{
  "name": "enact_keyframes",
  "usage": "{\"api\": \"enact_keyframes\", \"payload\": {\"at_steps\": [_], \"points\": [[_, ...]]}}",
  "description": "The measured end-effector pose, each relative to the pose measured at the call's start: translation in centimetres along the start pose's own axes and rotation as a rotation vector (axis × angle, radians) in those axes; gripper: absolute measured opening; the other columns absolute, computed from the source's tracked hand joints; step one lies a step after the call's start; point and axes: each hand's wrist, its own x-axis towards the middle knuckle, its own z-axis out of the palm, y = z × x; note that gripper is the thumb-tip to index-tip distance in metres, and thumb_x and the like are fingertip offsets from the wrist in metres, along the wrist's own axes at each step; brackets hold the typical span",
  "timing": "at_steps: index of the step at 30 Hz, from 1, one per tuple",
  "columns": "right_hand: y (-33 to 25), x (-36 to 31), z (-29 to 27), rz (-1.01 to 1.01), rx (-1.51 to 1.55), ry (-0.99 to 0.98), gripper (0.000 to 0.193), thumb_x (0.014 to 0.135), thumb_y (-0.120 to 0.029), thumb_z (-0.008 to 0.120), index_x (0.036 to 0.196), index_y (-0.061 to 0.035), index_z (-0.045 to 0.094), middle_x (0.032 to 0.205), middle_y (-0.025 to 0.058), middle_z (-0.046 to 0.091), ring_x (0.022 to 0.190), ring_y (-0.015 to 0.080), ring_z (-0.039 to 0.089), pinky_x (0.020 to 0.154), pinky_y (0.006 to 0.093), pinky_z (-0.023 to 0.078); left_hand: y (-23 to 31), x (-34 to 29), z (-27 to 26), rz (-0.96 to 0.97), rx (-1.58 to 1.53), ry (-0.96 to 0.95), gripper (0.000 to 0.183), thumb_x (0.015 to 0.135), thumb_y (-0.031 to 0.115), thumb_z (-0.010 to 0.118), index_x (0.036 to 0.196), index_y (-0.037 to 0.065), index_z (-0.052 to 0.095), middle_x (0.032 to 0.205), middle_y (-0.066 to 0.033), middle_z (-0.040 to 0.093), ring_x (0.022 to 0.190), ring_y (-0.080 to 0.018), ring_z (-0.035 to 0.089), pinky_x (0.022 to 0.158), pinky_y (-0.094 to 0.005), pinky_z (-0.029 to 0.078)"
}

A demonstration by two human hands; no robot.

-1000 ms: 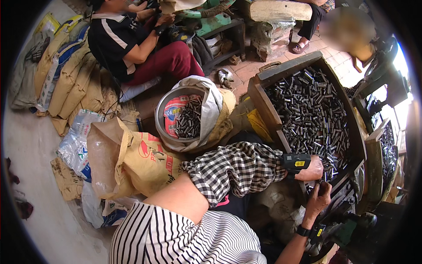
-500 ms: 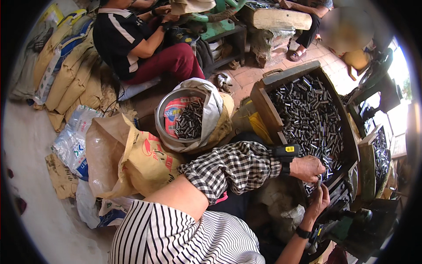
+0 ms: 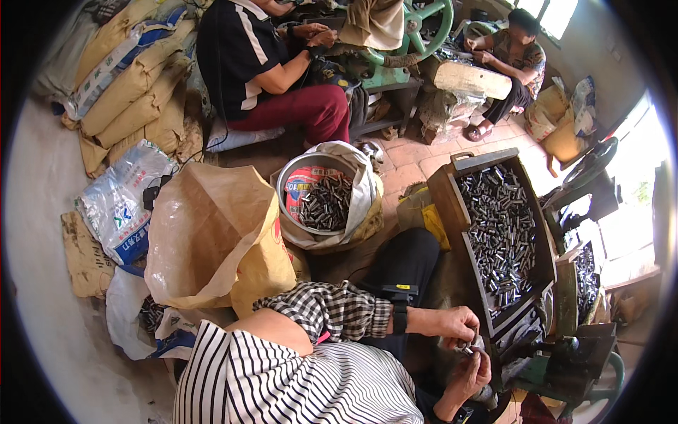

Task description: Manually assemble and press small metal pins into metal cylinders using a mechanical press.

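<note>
My left hand (image 3: 455,323), below a checked sleeve with a dark wrist strap, is closed in a pinch. Just below it my right hand (image 3: 470,376) is closed too, fingertips almost meeting the left ones. Small shiny metal cylinders (image 3: 466,348) show between the fingers of both hands; how they are shared is hard to make out. Both hands are beside the near left corner of a wooden tray (image 3: 472,244) with raised sides. Inside it lies a thick layer of loose short metal cylinders (image 3: 498,233).
A metal basin (image 3: 284,212) with similar cylinders sits in a sack left of the tray. Nearer stands an open paper sack (image 3: 212,233). Full sacks (image 3: 138,99) are stacked far left. Two people work beyond, one by a green handwheel (image 3: 431,28). Another green machine (image 3: 565,360) stands right.
Both my hands have moved from over the tray's near end toward me and left, off the tray. They remain close together. The view has shifted, showing more of the far room.
</note>
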Motion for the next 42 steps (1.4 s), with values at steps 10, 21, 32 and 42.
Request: {"api": "enact_keyframes", "payload": {"at_steps": [10,21,32,42], "points": [[-1.1,-3.1,0.9,-0.056,0.244,0.078,0.016,0.092,-0.021,0.058,0.092,-0.0049,0.056,0.067,0.0007,0.059,0.045,0.0011,0.046,0.038,0.0132,0.031,-1.3,-2.9,2.7,0.055,-0.16,0.072,0.017,0.089,0.014,0.057,0.099,0.001,0.055,0.071,-0.0015,0.058,0.054,-0.0066,0.057,0.047,-0.0199,0.047],[-0.9,-3.0,1.0,-0.045,0.254,0.126,0.012,0.092,-0.018,0.056,0.09,-0.006,0.053,0.065,0.0023,0.06,0.043,0.0017,0.044,0.038,0.0138,0.03,-0.9,-3.2,3.2,0.125,-0.106,0.071,0.018,0.089,0.015,0.058,0.1,0.0,0.055,0.073,-0.0024,0.059,0.055,-0.0066,0.057,0.047,-0.0205,0.047],[-2.1,-2.7,1.8,0.189,0.343,0.197,0.01,0.092,-0.015,0.054,0.086,-0.0077,0.052,0.069,0.0011,0.056,0.048,0.0039,0.046,0.038,0.0165,0.032,-1.2,-2.6,2.9,0.044,-0.047,0.138,0.017,0.091,0.015,0.056,0.1,0.0,0.056,0.073,-0.0048,0.062,0.05,-0.0072,0.057,0.044,-0.0205,0.047],[0.5,-1.6,-0.8,0.248,0.545,-0.011,0.01,0.09,-0.011,0.058,0.086,-0.0035,0.054,0.065,0.0052,0.06,0.041,0.0053,0.044,0.036,0.0195,0.035,-2.1,-2.0,3.9,0.403,0.9,0.206,0.029,0.084,0.006,0.061,0.11,-0.004,0.053,0.078,-0.0138,0.061,0.063,-0.0222,0.063,0.053,-0.0284,0.051]]}}
